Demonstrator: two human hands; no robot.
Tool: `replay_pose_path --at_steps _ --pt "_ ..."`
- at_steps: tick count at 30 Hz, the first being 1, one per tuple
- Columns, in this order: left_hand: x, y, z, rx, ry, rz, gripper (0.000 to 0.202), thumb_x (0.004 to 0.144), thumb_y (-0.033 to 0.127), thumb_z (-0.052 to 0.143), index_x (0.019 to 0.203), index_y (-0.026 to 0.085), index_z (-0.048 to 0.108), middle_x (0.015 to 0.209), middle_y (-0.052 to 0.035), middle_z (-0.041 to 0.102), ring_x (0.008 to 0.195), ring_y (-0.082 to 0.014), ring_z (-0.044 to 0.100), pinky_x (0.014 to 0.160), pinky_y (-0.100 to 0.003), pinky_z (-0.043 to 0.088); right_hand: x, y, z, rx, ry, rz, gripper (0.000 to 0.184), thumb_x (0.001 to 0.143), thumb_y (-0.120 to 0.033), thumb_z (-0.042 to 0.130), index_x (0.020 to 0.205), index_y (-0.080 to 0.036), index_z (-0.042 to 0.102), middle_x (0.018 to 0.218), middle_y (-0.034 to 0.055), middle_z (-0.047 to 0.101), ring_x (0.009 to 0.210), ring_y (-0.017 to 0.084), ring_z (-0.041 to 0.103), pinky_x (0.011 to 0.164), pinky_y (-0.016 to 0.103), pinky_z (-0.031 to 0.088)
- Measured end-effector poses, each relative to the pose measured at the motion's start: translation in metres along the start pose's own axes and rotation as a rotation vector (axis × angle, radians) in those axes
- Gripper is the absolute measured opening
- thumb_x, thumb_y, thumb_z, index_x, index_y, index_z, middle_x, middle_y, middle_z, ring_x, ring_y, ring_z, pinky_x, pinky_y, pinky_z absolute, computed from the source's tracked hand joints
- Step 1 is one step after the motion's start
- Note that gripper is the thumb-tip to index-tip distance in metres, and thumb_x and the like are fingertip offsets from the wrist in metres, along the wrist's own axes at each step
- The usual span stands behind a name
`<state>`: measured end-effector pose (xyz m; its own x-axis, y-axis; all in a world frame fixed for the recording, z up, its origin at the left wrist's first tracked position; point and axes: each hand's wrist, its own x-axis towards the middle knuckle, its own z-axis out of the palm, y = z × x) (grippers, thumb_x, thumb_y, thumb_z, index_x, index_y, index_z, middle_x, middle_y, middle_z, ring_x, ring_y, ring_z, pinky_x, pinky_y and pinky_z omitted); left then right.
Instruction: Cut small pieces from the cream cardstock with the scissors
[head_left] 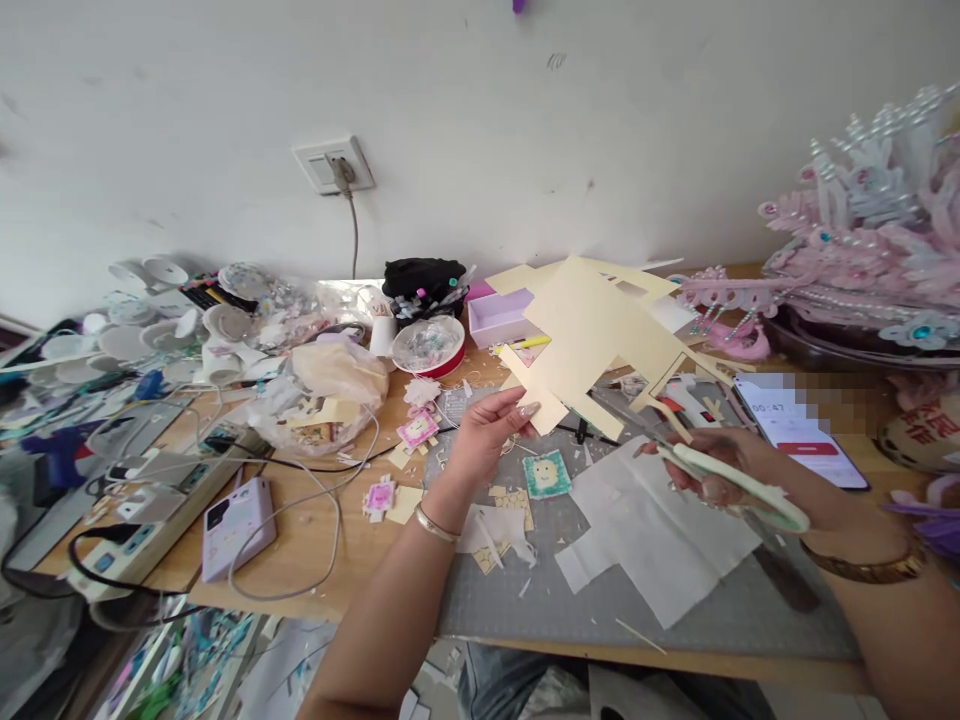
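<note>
My left hand (489, 432) pinches the lower left edge of a large cream cardstock sheet (581, 325) with angular cut-outs. The sheet is tilted up above the mat. Around the pale green handles of a pair of scissors (739, 482) my right hand (709, 472) is closed; the blades point left toward the sheet's lower right part. Whether they touch the card I cannot tell. Below the hands, a small square with a teal border and a face (547, 475) lies on the grey cutting mat (525, 610), beside crumpled white paper (664, 530).
A phone (801, 440) lies at the right, near a bowl heaped with pink beaded ornaments (862, 240). Left are a power strip (161, 525), loose cables, a lilac device (238, 530) and a plastic bag (315, 390). A lilac box (502, 318) and red-rimmed bowl (429, 345) stand behind.
</note>
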<state>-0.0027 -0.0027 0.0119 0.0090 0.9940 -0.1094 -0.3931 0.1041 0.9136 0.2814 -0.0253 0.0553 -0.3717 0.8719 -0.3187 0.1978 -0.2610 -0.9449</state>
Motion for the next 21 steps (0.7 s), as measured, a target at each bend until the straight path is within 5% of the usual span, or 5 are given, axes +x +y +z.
replay_pose_path --at_steps 5,21 --pt "-0.001 -0.003 0.002 0.026 -0.016 -0.025 0.042 0.049 0.037 0.096 0.084 0.019 0.08 0.058 0.001 0.07 0.048 -0.0101 0.06 0.051 -0.023 0.047 0.005 0.01 0.004 0.038 -0.151 0.059 0.03 0.067 -0.045 0.081 0.078 -0.02 0.068 0.069 -0.0008 0.053 0.053 0.007 0.036 0.046 0.021 0.027" --pt "-0.003 -0.008 0.004 0.091 -0.033 -0.055 0.045 0.053 0.04 0.095 0.09 0.016 0.081 0.059 0.0001 0.07 0.05 -0.0104 0.06 0.056 -0.024 0.05 0.014 0.016 0.013 0.158 -0.133 0.088 0.04 0.048 -0.041 0.087 0.069 -0.018 0.062 0.061 -0.0025 0.054 0.043 0.006 0.036 0.039 0.021 0.025"
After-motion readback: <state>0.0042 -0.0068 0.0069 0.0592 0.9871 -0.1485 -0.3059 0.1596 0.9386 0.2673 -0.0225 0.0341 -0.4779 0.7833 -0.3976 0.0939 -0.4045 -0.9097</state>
